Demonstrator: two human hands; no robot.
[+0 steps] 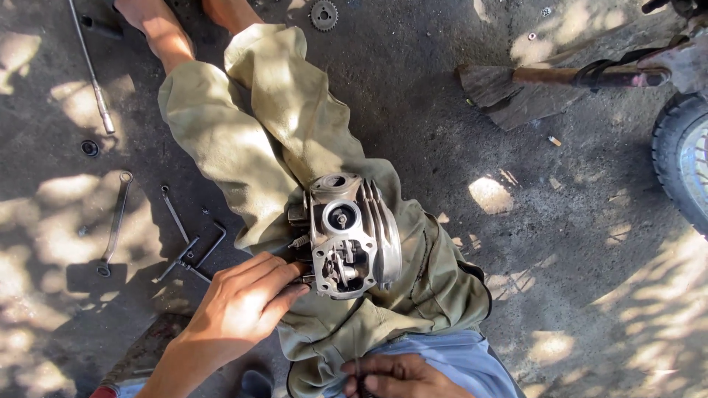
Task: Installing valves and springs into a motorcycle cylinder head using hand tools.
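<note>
While a finned metal engine cylinder head (354,236) rests on the person's lap, L hand (240,306) closes its fingertips on the head's left side. R hand (394,377), bottom edge, fingers curled; grip unclear. Wrenches (118,221) lie on ground (516,280) nearby.

Outdoor spot, bare dirt-and-concrete ground (413,96), dark grey, oil-stained. Strong sunlight through leaves: dappled bright patches at left, upper right and lower right, deep shade in middle. Loose tools on ground at left: long metal rod (91,66), ring spanner (115,223), bent hex keys (193,250), small black ring (89,148). Toothed sprocket (324,14) near top edge. Wooden block (509,92) at upper right, rusty bar resting on it. Motorcycle tyre (682,158) at right edge.
</note>
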